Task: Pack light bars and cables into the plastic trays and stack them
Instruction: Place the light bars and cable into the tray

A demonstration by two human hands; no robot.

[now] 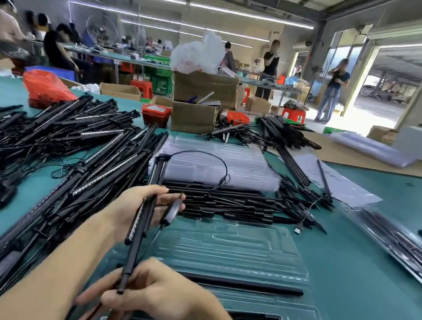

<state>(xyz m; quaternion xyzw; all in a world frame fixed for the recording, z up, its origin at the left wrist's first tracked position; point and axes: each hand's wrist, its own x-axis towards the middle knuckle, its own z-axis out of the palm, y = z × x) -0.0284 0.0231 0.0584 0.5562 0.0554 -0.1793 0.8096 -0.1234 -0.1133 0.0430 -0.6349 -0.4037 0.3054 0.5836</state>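
A green worktable (381,251) fills the foreground of a busy workshop, with a clear plastic tray (231,257) lying on it directly in front of the person. To the left of the tray sprawls a large heap of black light bars and tangled cables (50,153). Beyond the tray's far edge lies a row of black ground spikes (225,202), and past those a stack of empty clear trays (217,163). One black bar (241,284) already sits across a slot in the tray's near half. Over the tray's left edge, the left hand (132,211) grips a bundle of light bars (148,205) near its middle, fingers curled round it, a small controller (171,210) dangling on a looping cable (204,159) beside its fingertips. The right hand (157,299), at the tray's near-left corner, pinches the bundle's lower end with curled fingers.
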